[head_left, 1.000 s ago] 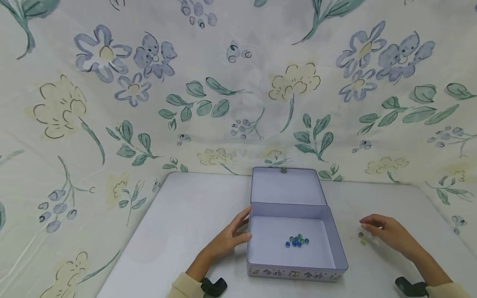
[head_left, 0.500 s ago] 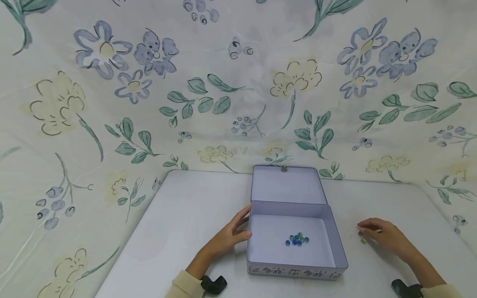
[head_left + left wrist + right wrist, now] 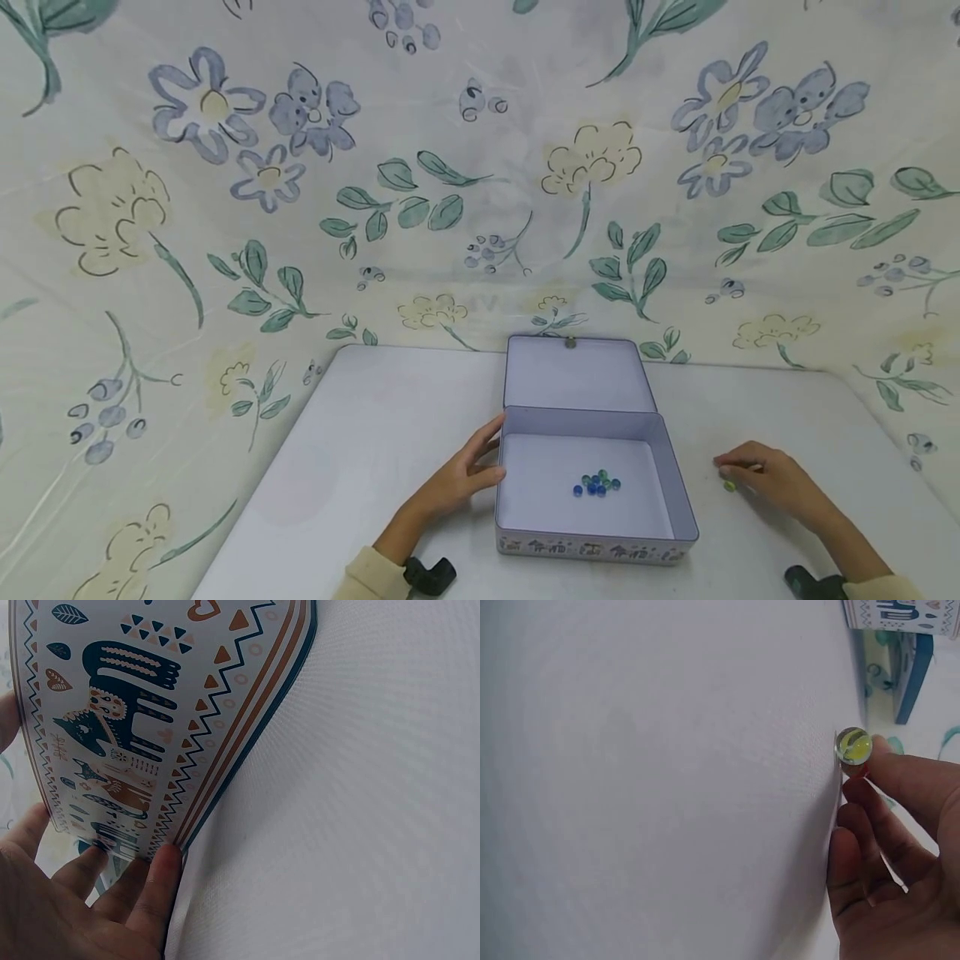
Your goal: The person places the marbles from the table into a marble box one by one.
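Near edge of the desk [image 3: 375,433]: both forearms enter, cream sleeves, a dark wrist mount on each.

Tin [image 3: 592,487], lid open, sits near the front edge, slightly right of the middle. Tray walls plain pale inside; the outer wall carries a printed band of animals and zigzags, seen close in the left wrist view [image 3: 142,720]. Contents: a small cluster of marbles [image 3: 597,483], blue and green, lying together on the tray floor about mid-tray. Exact count not readable.

Left hand [image 3: 461,479] rests against the tin's left outer wall, fingers straight and spread, fingertips [image 3: 166,859] touching the printed side at its lower edge. It grips nothing.

Right hand [image 3: 768,479] lies on the desk right of the tin, apart from it. Fingers are curled, and thumb and forefinger pinch a yellow marble [image 3: 853,745] at the fingertips [image 3: 877,754]. The marble sits at the very tip of the grip, down at the desk surface, between the hand and the tin's right wall; in the head view it shows as a yellow-green dot [image 3: 728,485] at the left edge of the hand.

Further back: the lid [image 3: 577,375] leans open towards the far edge, a small clasp at its top rim. Behind and on both sides of the desk hangs a floral cloth [image 3: 480,183].
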`<state>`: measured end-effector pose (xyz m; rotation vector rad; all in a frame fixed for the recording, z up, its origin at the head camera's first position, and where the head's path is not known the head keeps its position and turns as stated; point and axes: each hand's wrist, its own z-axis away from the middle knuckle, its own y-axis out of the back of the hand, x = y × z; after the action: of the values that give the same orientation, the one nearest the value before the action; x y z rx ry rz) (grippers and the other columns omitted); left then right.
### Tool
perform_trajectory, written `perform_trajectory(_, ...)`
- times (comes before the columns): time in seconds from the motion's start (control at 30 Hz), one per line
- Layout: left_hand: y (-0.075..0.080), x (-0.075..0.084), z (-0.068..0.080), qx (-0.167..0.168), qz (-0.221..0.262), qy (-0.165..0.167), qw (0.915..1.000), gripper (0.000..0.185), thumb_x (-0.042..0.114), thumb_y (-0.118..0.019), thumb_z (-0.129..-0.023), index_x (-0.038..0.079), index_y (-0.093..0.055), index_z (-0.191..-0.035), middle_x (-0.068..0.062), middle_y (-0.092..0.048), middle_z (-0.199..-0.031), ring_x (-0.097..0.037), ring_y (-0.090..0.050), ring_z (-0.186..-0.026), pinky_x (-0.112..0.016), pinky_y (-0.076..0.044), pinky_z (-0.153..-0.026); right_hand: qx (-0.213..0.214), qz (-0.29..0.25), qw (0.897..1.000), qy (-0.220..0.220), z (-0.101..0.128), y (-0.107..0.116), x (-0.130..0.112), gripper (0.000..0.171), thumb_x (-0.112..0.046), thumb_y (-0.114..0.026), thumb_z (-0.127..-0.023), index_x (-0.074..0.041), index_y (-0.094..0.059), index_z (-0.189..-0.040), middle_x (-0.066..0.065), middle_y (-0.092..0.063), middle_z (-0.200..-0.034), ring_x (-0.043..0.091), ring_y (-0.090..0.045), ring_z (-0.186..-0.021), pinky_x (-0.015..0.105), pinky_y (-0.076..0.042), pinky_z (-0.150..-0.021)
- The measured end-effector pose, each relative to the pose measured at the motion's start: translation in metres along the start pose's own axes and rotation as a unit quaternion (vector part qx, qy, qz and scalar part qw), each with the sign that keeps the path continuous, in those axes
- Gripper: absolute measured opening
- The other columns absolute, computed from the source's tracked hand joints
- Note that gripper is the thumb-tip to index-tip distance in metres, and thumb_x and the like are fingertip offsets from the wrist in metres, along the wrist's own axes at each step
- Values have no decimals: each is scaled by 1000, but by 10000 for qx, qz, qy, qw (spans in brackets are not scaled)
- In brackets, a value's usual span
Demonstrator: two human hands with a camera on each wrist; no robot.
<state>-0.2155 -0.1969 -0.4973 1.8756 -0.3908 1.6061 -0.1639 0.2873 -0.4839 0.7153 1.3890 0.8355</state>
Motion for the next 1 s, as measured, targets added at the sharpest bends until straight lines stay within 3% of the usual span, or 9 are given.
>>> perform_trajectory(0.2, -2, -4, 0, -1, 63, 98, 9999, 75, 27, -57, -101, 25, -13, -162, -9, -8, -169, -46, -22, -150, -63, -34, -115, 13, 8, 10000, -21, 1, -2, 1, 15, -13, -71, -89, -11, -75, -103, 4, -71, -104, 13, -65, -92, 18, -52, -73)
perform_trajectory(0.43, -4, -6, 1, -7, 66, 198, 9998, 75, 28, -57, -101, 27, -13, -162, -9, -7, -169, -46, -21, -151, -64, -33, -116, -81, -45, 9998, -152, 1, -6, 5, 17, -15, -74, -88, -10, -75, -103, 3, -73, -101, 21, -68, -95, 35, -59, -82)
perform_trajectory(0.63, -3, -6, 0, 111, 59, 250, 9996, 74, 27, -58, -100, 31, -15, -161, -4, -8, -170, -43, -23, -151, -63, -33, -116, 11, 107, 9999, 97, -2, -5, 8, 16, -12, -73, -88, -11, -75, -103, 1, -73, -100, 19, -68, -93, 26, -58, -77)
perform_trajectory(0.83, -3, -5, -2, 46, 48, 149, 9999, 75, 25, -57, -101, 28, -13, -162, -8, -7, -170, -45, -22, -151, -64, -33, -115, -123, -128, 9998, -67, -2, -3, 9, 16, -17, -70, -92, -10, -72, -106, 6, -72, -106, 30, -67, -104, 47, -57, -89)
perform_trajectory(1.0, -1, -2, -3, 41, 42, 123, 9999, 75, 26, -57, -101, 29, -14, -161, -7, -8, -169, -44, -23, -151, -63, -34, -115, -118, -148, 9998, -60, -5, -1, 8, 17, -20, -68, -94, -10, -72, -108, 8, -72, -110, 36, -65, -111, 54, -54, -93)
